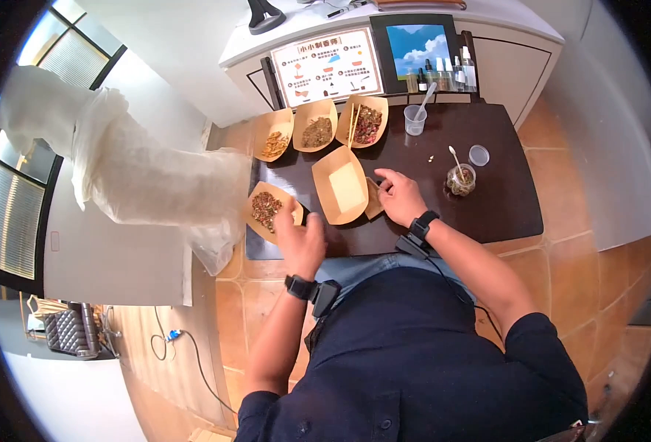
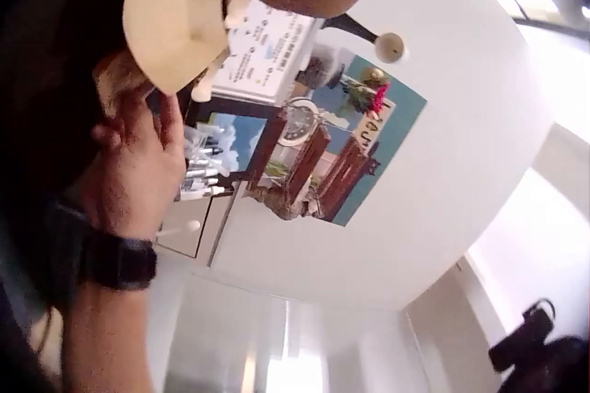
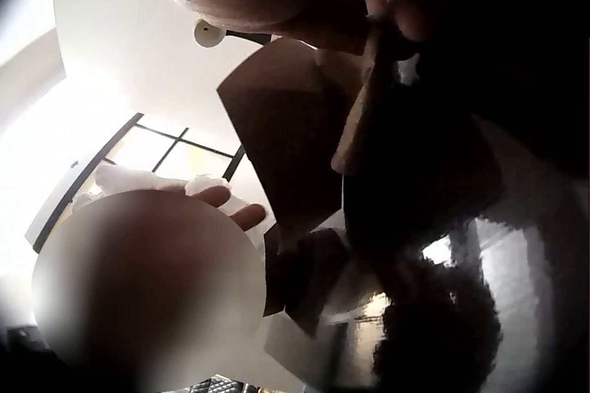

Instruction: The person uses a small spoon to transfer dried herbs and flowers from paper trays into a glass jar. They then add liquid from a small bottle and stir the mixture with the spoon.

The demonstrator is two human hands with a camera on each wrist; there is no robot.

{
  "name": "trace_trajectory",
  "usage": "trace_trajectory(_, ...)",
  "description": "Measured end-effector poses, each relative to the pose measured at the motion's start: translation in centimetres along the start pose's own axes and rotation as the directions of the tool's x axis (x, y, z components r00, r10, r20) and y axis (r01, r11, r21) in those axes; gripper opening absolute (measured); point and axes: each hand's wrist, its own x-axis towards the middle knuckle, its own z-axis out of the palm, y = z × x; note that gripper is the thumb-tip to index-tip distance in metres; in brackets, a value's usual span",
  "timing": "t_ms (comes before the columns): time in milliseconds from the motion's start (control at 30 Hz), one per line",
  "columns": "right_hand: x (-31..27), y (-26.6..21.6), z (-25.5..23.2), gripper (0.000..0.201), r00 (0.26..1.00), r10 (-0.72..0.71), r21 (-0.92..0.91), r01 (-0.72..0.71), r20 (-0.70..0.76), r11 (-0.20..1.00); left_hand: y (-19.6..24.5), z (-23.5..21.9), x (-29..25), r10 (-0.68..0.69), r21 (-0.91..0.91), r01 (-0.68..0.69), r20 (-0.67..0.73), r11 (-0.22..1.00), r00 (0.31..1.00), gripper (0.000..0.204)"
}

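Observation:
My right hand (image 1: pixel 403 199) pinches a small brown paper packet (image 1: pixel 373 200) close to the right side of a boat-shaped kraft paper tray (image 1: pixel 342 184) with a bare bottom. In the right wrist view, the packet (image 3: pixel 362 126) hangs below the fingertips. My left hand (image 1: pixel 301 241), slightly blurred, holds nothing and has its fingers loose. It is over the right end of another paper tray (image 1: pixel 255 221) with reddish-brown dried bits (image 1: pixel 266 208). From the left wrist view, the right hand (image 2: pixel 138 167) reaches the packet beside the pale tray (image 2: pixel 175 24).
Along the back stand three paper trays of dried material, one with chopsticks (image 1: pixel 353 127) across it. To the right are a plastic cup (image 1: pixel 415 120) with a spoon, a jar (image 1: pixel 460 180) with a stick and a lid (image 1: pixel 479 155). Small bottles (image 1: pixel 443 76) line the far edge.

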Motion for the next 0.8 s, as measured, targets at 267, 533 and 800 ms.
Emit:
trace_trajectory(267, 0.8, -1.9, 0.8, 0.049, 1.000, 0.013, -0.223, -0.014, -0.005, 0.975, -10.6, -4.9, 4.6, -0.053, 0.271, 0.110, -0.210, 0.956, 0.976, 0.076)
trace_trajectory(533, 2.5, -4.3, 4.0, 0.038, 0.980, 0.077, -0.321, -0.013, 0.186, 0.947, -12.1, -4.3, 9.8, -0.148, 0.143, 0.158, -0.082, 0.977, 0.986, 0.078)
trace_trajectory(800, 3.4, -4.6, 6.6, 0.032, 0.973, -0.026, -0.312, 0.099, 0.230, 0.945, -16.5, -4.9, 15.6, -0.068, 0.167, 0.062, 0.027, 0.984, 0.997, 0.083)
